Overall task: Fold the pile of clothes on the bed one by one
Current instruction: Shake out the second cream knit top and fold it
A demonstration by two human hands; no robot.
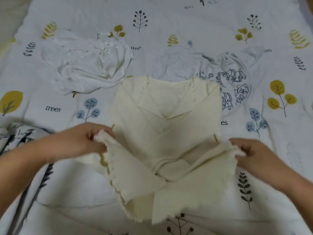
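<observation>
A: Honestly, the cream knit top point(166, 133) is the one to worry about. It lies flat in the middle of the bed point(186, 31), neckline at the far end, sleeves crossed over the body, and its near hem is lifted off the sheet.

B: Lifted by whom?

A: Both hands. The left hand point(81, 141) pinches the left corner of the hem, fingers curled round the scalloped edge. The right hand point(252, 153) pinches the right corner the same way.

B: So what could go wrong?

A: If the corners travel unevenly, I'd judge the fold will land crooked. The crossed sleeves could also slide out as the hem comes over them, since nothing pins them down. A soft knit like that may sag in the middle and bunch.

B: Anything you can't make out?

A: The fingertips are blurred, so how deep each pinch goes is unclear. A dark patterned garment point(22, 138) at the near left is cut off by the frame and partly behind the left arm. The crumpled white garment point(88, 65) at the far left and the cartoon-print shirt point(232, 85) at the far right, partly under the knit top, blend into the sheet.
</observation>
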